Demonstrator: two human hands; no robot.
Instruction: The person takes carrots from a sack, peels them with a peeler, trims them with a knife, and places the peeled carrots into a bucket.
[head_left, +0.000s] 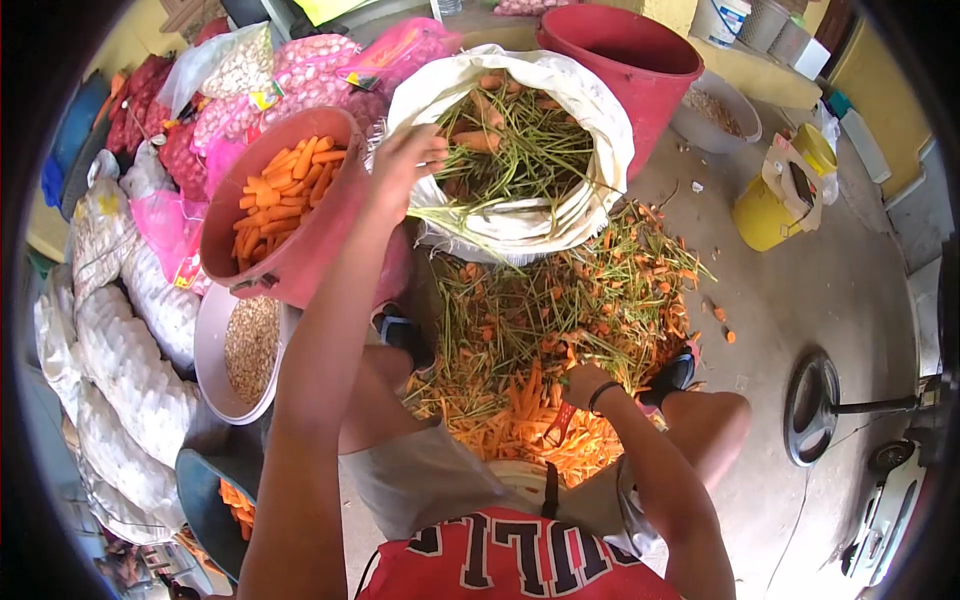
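My left hand (405,165) reaches over the left rim of a white woven sack (420,95), its fingers stretched towards the carrots (478,140) inside. I see nothing held in it. Long green stalks (535,150) lie among these carrots. Low between my knees, my right hand (588,385) is closed around a red tool that looks like a peeler (560,425). Below it lies a heap of orange carrot peelings (520,425). To the left of the sack stands a red bucket (222,225) with peeled carrots (280,190) in it.
Stalks and carrot ends (500,310) cover the floor before me. An open red barrel (655,95) stands behind the sack. Mesh bags of garlic (300,80) are piled at the left, near a white basin (208,350). A yellow bucket (765,215) stands at the right.
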